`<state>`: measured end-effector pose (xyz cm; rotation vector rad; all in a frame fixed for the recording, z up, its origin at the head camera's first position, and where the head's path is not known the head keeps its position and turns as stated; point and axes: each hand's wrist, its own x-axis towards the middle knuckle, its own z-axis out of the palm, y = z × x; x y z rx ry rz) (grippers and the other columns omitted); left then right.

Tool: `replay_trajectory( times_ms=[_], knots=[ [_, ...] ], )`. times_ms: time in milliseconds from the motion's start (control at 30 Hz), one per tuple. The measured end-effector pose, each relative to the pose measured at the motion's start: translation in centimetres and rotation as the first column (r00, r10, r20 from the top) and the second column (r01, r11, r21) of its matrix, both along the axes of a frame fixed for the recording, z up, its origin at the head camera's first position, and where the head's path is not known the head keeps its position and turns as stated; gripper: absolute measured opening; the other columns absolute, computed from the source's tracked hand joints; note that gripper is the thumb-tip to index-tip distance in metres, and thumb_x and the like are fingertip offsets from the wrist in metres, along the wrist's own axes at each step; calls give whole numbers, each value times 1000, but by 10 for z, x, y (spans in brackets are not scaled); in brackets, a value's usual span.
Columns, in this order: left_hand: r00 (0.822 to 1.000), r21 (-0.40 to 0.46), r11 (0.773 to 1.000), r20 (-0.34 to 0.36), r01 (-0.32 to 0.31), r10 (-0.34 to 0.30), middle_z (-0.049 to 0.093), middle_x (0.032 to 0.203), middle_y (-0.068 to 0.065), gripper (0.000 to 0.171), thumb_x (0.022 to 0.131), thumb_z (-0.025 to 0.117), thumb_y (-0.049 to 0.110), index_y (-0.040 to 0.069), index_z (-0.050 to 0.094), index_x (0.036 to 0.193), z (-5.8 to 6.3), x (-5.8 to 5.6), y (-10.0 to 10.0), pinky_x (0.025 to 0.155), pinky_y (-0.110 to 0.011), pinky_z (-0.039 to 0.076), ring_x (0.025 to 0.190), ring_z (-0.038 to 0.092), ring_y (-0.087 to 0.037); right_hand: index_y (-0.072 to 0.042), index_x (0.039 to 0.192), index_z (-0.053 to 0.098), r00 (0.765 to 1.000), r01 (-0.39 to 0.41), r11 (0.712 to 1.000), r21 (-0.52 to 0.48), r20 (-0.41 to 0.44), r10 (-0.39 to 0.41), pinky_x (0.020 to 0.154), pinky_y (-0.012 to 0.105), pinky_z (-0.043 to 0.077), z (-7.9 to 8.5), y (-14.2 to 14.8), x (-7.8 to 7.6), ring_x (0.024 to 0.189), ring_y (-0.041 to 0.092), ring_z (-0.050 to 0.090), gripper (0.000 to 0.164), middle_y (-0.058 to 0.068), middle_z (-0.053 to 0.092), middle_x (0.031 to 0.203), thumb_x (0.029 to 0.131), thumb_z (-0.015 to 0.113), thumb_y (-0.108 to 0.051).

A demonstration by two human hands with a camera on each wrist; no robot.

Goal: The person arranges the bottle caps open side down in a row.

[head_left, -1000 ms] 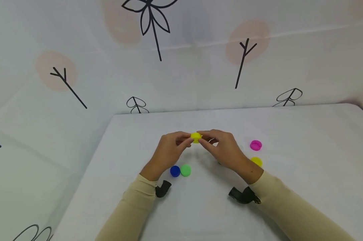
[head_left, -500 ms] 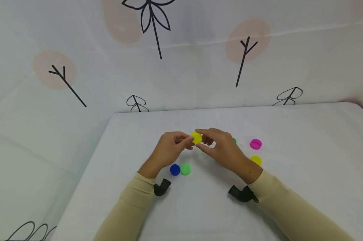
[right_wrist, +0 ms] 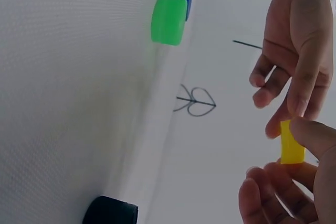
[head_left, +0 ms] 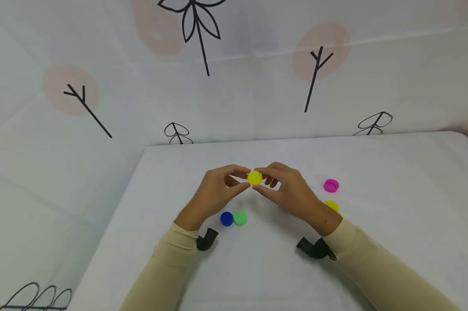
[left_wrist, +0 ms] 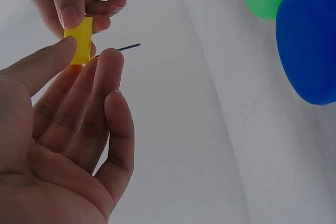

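Left hand (head_left: 217, 185), right hand (head_left: 290, 188) both pinch yellow cap (head_left: 254, 178), middle of frame. Might slip if pinch loosens, maybe bump blue cap (head_left: 226, 219), green cap (head_left: 240, 218) lower down.

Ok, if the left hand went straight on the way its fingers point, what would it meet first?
First the held yellow cap, which the left hand pinches; just past it, most likely the right hand, which faces it, though depth is hard to judge.
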<state>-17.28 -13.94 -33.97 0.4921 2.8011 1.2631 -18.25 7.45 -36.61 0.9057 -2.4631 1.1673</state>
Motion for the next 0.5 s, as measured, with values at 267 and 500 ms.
replay_trajectory(
  times_ms=[267, 500],
  knots=[
    [999, -51, 998, -27, 38, -40, 74, 111, 3, 34, 90, 76, 24, 19, 68, 122, 1, 0, -1, 74, -25, 59, 89, 72, -12, -3, 119, 71, 999, -34, 999, -5, 18, 34, 73, 32, 60, 2, 1, 1, 83, 19, 67, 43, 6, 73, 100, 80, 85, -13],
    [996, -90, 992, -21, 83, -85, 75, 104, 3, 29, 88, 78, 25, 19, 70, 116, 4, -1, -5, 80, -27, 58, 89, 71, -7, -7, 113, 73, 997, -62, 998, 1, 44, 62, 75, 31, 60, 5, 4, 0, 84, 17, 69, 36, 2, 76, 104, 80, 85, -16]
  ],
)
